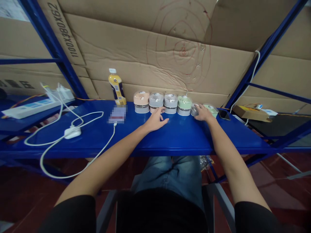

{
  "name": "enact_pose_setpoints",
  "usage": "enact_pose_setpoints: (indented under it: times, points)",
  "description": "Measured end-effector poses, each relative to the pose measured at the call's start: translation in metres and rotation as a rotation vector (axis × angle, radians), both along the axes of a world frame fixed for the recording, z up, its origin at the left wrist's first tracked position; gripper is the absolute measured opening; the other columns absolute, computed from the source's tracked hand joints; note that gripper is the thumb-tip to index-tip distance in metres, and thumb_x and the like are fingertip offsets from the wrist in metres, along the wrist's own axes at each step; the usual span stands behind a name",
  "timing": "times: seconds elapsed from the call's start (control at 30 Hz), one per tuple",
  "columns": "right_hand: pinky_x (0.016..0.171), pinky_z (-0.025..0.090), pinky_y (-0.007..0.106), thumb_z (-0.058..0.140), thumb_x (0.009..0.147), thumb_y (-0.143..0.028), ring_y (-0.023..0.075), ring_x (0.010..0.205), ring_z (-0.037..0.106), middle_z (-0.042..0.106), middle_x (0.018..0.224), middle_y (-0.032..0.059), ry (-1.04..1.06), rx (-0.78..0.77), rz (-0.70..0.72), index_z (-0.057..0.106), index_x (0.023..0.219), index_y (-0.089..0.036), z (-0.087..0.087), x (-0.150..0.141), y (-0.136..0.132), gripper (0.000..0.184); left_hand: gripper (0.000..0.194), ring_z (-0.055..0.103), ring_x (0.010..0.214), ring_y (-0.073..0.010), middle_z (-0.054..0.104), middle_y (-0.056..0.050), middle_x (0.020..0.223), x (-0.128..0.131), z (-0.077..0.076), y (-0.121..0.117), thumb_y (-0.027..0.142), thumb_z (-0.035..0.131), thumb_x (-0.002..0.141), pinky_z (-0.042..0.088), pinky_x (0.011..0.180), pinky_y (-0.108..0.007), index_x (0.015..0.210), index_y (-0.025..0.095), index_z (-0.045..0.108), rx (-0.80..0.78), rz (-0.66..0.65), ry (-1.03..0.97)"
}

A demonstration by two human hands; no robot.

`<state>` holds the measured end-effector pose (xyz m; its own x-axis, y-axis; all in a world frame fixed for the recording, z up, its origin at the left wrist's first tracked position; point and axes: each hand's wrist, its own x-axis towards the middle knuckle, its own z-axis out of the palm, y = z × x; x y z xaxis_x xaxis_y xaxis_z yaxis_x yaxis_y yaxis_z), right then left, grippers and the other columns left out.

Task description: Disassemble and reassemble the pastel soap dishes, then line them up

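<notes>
Several small rounded containers with clear lids stand in a row at the back of the blue shelf. From the left come stacks topped by a peach container (141, 97), a grey container (156, 99), another grey container (170, 101) and a green container (184, 102). My left hand (155, 121) rests with fingers apart against the lower part of the second stack. At the right, my right hand (203, 113) has its fingers spread over a low grey container (194, 110), touching it. Beside that hand sits a low green container (212, 110), partly covered.
A yellow drink bottle (117, 87) stands left of the row. In front of it lies a blurred-out phone-like object (117, 114) on a white cable. A white charger (72, 132), a dark phone (224, 115) and a small cardboard box (251, 113) are around. Cardboard (116, 42) backs the shelf.
</notes>
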<state>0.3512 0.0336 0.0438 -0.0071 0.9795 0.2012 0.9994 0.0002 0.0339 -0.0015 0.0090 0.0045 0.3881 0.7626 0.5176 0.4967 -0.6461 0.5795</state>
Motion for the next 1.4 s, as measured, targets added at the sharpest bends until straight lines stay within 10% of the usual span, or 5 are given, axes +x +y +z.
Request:
enact_pose_setpoints:
  times: [0.3, 0.57, 0.8, 1.07, 1.4]
  points:
    - [0.108, 0.056, 0.055, 0.058, 0.098, -0.075, 0.0463, 0.135, 0.066, 0.065, 0.146, 0.0299, 0.091, 0.13, -0.236, 0.067, 0.14, -0.012, 0.019, -0.019, -0.025, 0.076, 0.06, 0.071, 0.08, -0.0184, 0.07, -0.009, 0.113, 0.001, 0.003, -0.002, 0.033, 0.077, 0.094, 0.059, 0.083, -0.039, 0.145, 0.016, 0.052, -0.01, -0.004, -0.007]
    - [0.106, 0.056, 0.05, 0.077, 0.091, -0.067, 0.0448, 0.136, 0.069, 0.069, 0.146, 0.03, 0.109, -0.088, -0.273, 0.062, 0.147, -0.01, 0.027, -0.019, -0.029, 0.081, 0.062, 0.071, 0.082, -0.0176, 0.069, -0.012, 0.127, 0.0, 0.002, -0.001, 0.035, 0.08, 0.091, 0.059, 0.083, -0.039, 0.144, 0.019, 0.053, -0.001, -0.031, -0.03]
    - [0.108, 0.058, 0.045, 0.097, 0.069, -0.052, 0.0398, 0.132, 0.072, 0.073, 0.148, 0.0186, 0.205, -0.266, 0.162, 0.06, 0.154, -0.019, 0.034, -0.029, -0.047, 0.098, 0.099, 0.073, 0.113, -0.0317, 0.07, -0.017, 0.131, 0.005, -0.002, 0.001, 0.05, 0.1, 0.067, 0.061, 0.097, -0.05, 0.149, 0.019, 0.054, -0.09, -0.203, -0.081]
    - [0.123, 0.05, 0.052, 0.096, 0.065, -0.064, 0.0374, 0.138, 0.067, 0.071, 0.148, 0.014, 0.718, -0.099, 0.714, 0.058, 0.158, -0.023, 0.016, -0.075, -0.05, 0.109, 0.127, 0.063, 0.141, -0.0448, 0.063, -0.023, 0.152, 0.003, -0.003, 0.003, 0.056, 0.104, 0.058, 0.05, 0.119, -0.065, 0.164, 0.02, 0.045, -0.087, -0.358, -0.061]
    - [0.112, 0.057, 0.053, 0.093, 0.071, -0.059, 0.0375, 0.127, 0.072, 0.074, 0.141, 0.0184, 0.592, -0.134, 0.269, 0.063, 0.153, -0.015, 0.011, -0.018, -0.037, 0.098, 0.042, 0.066, 0.138, -0.0378, 0.068, -0.013, 0.143, 0.001, 0.002, -0.006, 0.058, 0.084, 0.087, 0.05, 0.122, -0.059, 0.115, 0.027, 0.086, -0.011, -0.314, 0.141]
